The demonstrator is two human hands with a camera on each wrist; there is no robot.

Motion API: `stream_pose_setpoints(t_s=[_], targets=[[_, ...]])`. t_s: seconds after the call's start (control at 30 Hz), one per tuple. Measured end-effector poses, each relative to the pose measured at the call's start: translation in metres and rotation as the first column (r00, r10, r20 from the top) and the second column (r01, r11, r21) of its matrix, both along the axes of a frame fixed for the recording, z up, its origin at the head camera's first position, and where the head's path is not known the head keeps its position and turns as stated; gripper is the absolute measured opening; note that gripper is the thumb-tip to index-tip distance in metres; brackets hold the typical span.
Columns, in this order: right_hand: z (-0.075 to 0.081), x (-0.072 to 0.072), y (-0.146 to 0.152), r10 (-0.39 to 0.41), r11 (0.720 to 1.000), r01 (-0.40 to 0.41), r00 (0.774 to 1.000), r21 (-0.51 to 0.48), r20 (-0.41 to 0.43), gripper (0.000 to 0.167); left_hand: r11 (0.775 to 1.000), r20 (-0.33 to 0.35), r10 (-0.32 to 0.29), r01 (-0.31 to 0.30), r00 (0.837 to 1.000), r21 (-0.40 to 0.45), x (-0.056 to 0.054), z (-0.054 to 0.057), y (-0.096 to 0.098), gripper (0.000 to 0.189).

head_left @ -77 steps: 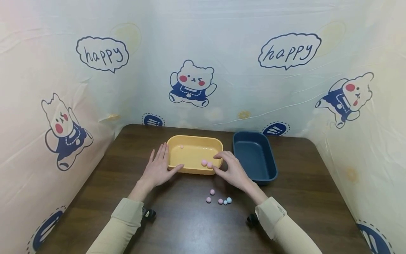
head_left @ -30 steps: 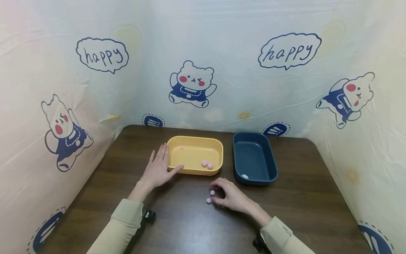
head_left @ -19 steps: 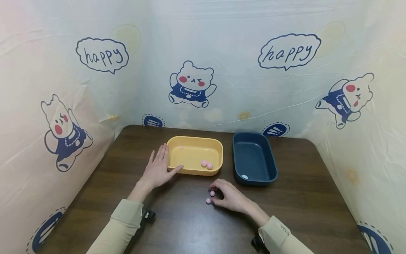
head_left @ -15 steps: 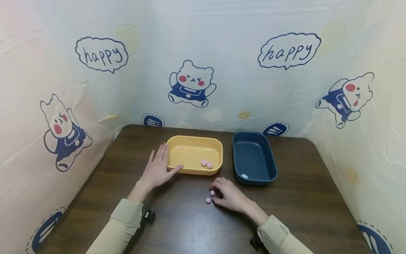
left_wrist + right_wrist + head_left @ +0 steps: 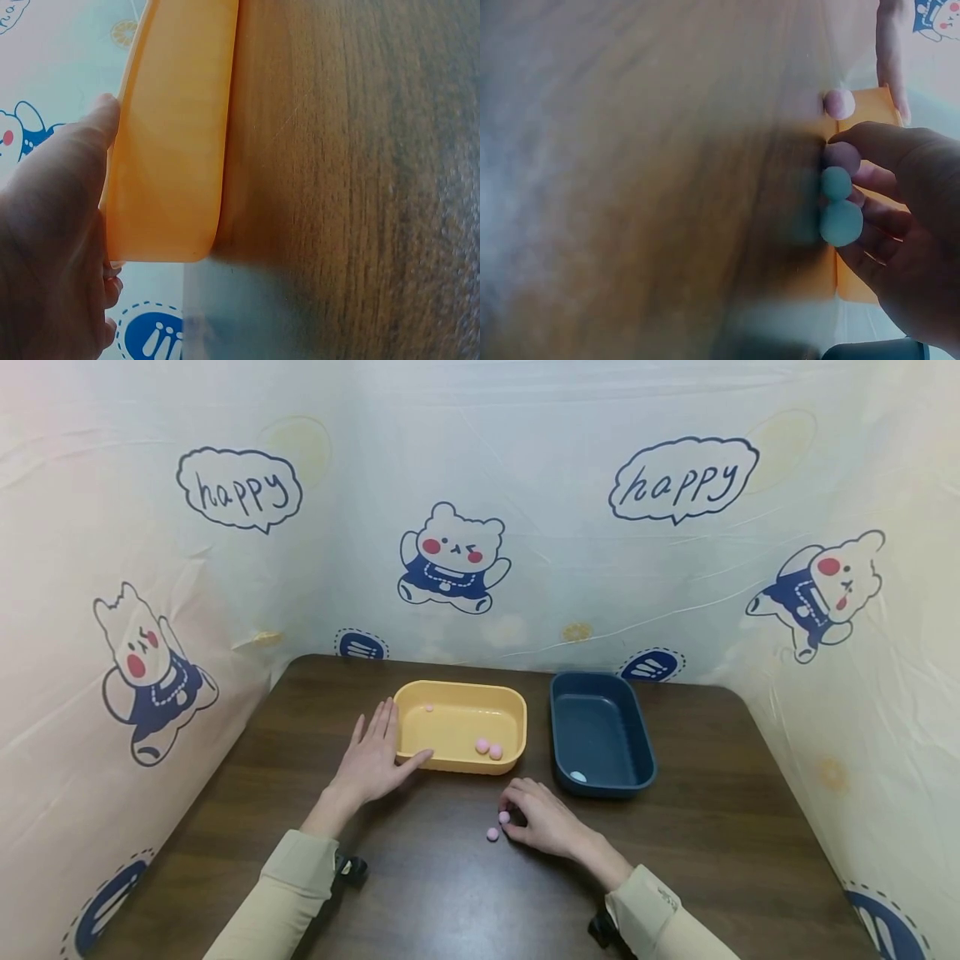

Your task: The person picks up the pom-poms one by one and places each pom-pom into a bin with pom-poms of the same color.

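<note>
L hand (image 5: pixel 375 760) has fingers straight & spread vs. L end of yellow tray (image 5: pixel 461 766), thumb at near rim. R hand (image 5: pixel 547 822) pinches pink ball (image 5: pixel 843 158) btwn thumb & fingers, nr surface (image 5: pixel 420 893); 2nd pink ball (image 5: pixel 492 834) just beside. Two blue balls (image 5: pixel 841 223) nr R palm. 3 pink balls (image 5: pixel 482 746) in yellow tray, 1 pale ball (image 5: pixel 577 777) in navy tray (image 5: pixel 642 785).

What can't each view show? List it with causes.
Head: two round blue balls, hidden behind the right hand.
Left wrist: inside of the oblong yellow plastic tray, hidden by its wall.
Right wrist: most of the oblong dark-blue plastic tray, cut by the bottom edge.
</note>
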State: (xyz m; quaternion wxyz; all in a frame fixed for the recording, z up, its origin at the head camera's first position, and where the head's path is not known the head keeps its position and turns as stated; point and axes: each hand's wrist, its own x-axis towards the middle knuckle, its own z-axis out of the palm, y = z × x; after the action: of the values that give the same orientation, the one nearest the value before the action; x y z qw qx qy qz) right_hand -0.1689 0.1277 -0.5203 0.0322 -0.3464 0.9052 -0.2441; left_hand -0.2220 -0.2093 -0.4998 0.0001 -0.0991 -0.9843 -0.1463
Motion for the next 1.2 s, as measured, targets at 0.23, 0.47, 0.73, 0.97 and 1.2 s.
stream_pose_setpoints(t_s=[0.23, 0.47, 0.73, 0.97, 1.2], targets=[[-0.002, -0.002, 0.002, 0.007, 0.999, -0.006, 1.000, -0.035, 0.017, 0.010, 1.000, 0.002, -0.001, 0.001, 1.000, -0.008, 0.000, 0.000, 0.000, 0.122], [0.004, 0.000, 0.004, -0.018, 0.998, 0.022, 0.998, -0.061, 0.057, 0.011, 1.000, -0.007, -0.004, 0.004, 1.000, -0.008, -0.001, 0.000, 0.000, 0.121], [0.012, 0.000, 0.008, -0.049, 0.995, 0.057, 0.994, -0.084, 0.093, 0.013, 1.000, -0.006, -0.003, 0.003, 1.000, -0.006, 0.000, -0.001, -0.001, 0.121], [0.020, 0.000, 0.010, -0.050, 0.991, 0.059, 0.996, -0.119, 0.078, 0.016, 1.000, 0.006, -0.005, 0.005, 1.000, 0.001, 0.000, 0.001, 0.000, 0.120], [0.029, 0.001, 0.010, -0.063, 0.987, 0.074, 0.995, -0.144, 0.077, 0.019, 1.000, 0.013, -0.003, 0.003, 1.000, -0.001, -0.001, 0.001, 0.000, 0.121]])
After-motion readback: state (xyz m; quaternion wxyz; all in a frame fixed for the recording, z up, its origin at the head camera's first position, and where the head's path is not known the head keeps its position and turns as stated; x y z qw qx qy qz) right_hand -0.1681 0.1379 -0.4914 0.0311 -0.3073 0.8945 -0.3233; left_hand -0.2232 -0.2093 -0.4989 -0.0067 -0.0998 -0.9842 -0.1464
